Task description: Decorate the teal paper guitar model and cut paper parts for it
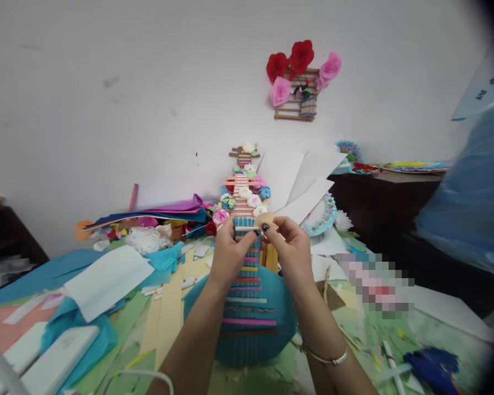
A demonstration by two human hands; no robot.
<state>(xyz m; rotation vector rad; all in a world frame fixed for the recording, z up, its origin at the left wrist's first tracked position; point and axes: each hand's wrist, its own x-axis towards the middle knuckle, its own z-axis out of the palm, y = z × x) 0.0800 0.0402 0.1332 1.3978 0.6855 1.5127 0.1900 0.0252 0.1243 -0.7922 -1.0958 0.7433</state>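
Note:
A blue paper lute (267, 343), strung with thin pale strings, stands in front of me with its neck pointing away. Colored strips cross its neck and body, and a white strip (247, 229) lies near the top of the neck. My left hand (229, 249) is closed around the neck from the left, its thumb pressing near the white strip. My right hand (292, 244) pinches a small tan paper piece (264, 220) beside the neck's top. The fingertips of both hands almost meet there, and the far side of the grip is hidden.
Behind the lute, a flower-covered stick model (242, 192) leans against the wall. White paper (107, 280) and blue tissue paper (86, 329) lie left. A blue glue gun (432, 367) and a white stick (393, 365) lie right. A blue-clad person (469, 197) is at far right.

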